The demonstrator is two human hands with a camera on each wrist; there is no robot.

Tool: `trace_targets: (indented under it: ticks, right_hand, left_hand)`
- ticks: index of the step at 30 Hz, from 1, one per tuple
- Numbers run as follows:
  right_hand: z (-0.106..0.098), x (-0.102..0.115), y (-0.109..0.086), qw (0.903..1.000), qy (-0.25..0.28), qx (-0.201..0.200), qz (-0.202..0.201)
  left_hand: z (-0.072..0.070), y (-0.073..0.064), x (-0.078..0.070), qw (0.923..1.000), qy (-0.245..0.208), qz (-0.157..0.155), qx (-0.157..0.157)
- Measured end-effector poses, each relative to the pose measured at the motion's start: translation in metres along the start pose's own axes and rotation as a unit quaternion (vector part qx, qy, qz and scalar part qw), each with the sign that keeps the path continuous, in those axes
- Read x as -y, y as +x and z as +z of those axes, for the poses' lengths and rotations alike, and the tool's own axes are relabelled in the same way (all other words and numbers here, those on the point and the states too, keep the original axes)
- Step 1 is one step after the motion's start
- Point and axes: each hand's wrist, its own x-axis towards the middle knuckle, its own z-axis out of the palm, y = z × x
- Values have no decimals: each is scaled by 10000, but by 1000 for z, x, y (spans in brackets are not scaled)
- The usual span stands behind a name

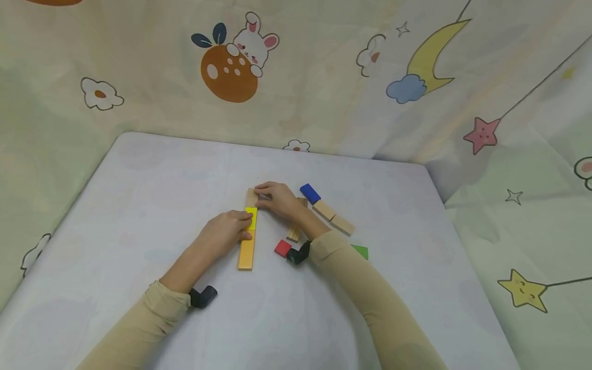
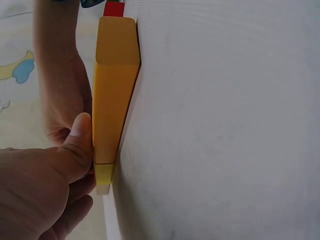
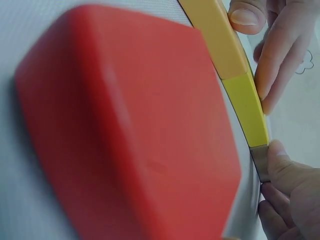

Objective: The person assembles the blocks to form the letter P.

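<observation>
Three blocks make an end-to-end row on the table: an orange block [image 1: 246, 257] nearest, a yellow block [image 3: 253, 111] in the middle and a plain wooden block [image 1: 251, 198] at the far end. My left hand [image 1: 225, 234] lies over the row from the left, thumb against the orange block and extended fingertips on the yellow one. At the far end, my right hand [image 1: 279, 200] pinches the plain wooden block between thumb and fingers. In the right wrist view that block lines up flush with the yellow one.
Right of the row lie a red block [image 1: 283, 248], a striped wooden block [image 1: 293, 233] partly under the right arm, a blue block [image 1: 310, 193], two pale wooden blocks [image 1: 342, 225] and a green block [image 1: 359, 251]. A printed cloth hangs behind the white table [image 1: 139, 205].
</observation>
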Motion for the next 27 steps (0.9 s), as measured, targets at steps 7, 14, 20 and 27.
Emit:
trace_targets:
  ticks: [7, 14, 20, 27]
  right_hand:
    - [1, -3, -1, 10000, 27, -57, -54]
    - [2, -4, -4, 9999, 126, -63, -6]
    - [3, -4, -5, 9998, 164, -85, -1]
    - [3, -5, -6, 9998, 180, -98, 28]
  left_hand:
    - [1, 7, 7, 9984, 372, -39, 430]
    - [-4, 16, 16, 9931, 97, -217, 1148]
    - [-6, 18, 20, 9915, -194, -126, 1278]
    - [-10, 21, 21, 9906, -369, 89, 1314]
